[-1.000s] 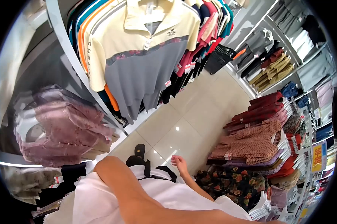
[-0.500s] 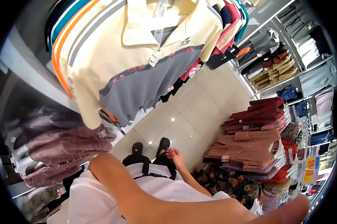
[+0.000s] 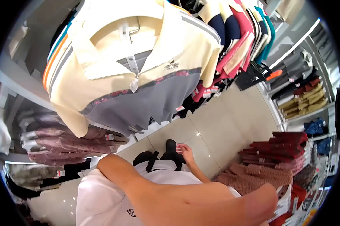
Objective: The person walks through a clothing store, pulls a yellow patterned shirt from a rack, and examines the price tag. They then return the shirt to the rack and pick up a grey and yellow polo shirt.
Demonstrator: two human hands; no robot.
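Polo shirt on hanger, hands low

Polo shirt (image 3: 139, 67), cream on top and grey below with a dark floral band, hung on a white hanger (image 3: 126, 35) at the front of a crowded rail, upper middle of view, tilted. Price tag (image 3: 134, 86) dangled at its zip. Right hand (image 3: 185, 152) hung low by the hip, fingers loosely curled, gripping nothing, well apart from the shirt. Left hand was out of frame; only the bent left arm (image 3: 170, 194) crossed the bottom, so its state couldn't be told. Person wore a white top (image 3: 98, 196) and dark shoes (image 3: 171, 145) on pale floor tiles (image 3: 222, 124). Folded mauve garments (image 3: 64, 141) sat on a shelf at left. Red folded stacks (image 3: 286, 147) lay at right, a black basket (image 3: 252, 75) beyond the rail.
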